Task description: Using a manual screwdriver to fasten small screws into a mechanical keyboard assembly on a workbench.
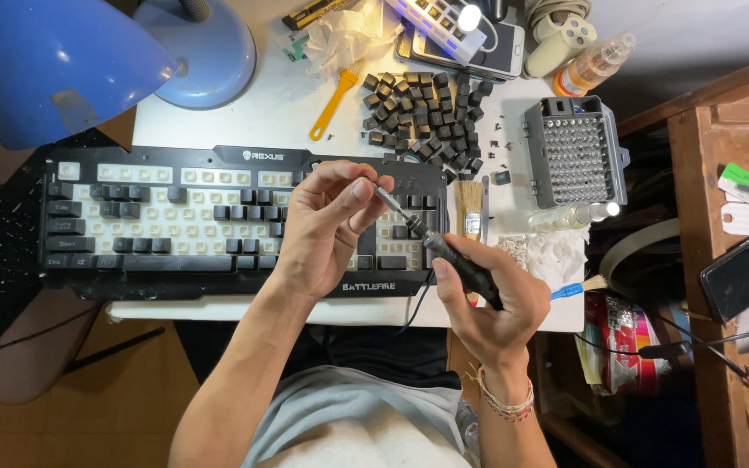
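bright, even overhead light | soft shadows under hands | sharp | edges dim

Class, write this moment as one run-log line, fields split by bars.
left hand: pinching screwdriver tip | right hand: gripping its handle | under: keyboard, most keycaps off | behind: keycap pile

The slim black screwdriver with a matt handle (465,270) ends in a shiny metal shaft. The black plastic keyboard (218,221) looks matt, with dull white key sockets showing. The heap of loose dark plastic keycaps (426,113) is matt too. The blue dome-shaped desk lamp (62,61) has a smooth, glossy shell. The white tabletop (270,108) appears smooth. The grey plastic bit case (576,156) holds glinting metal bits.
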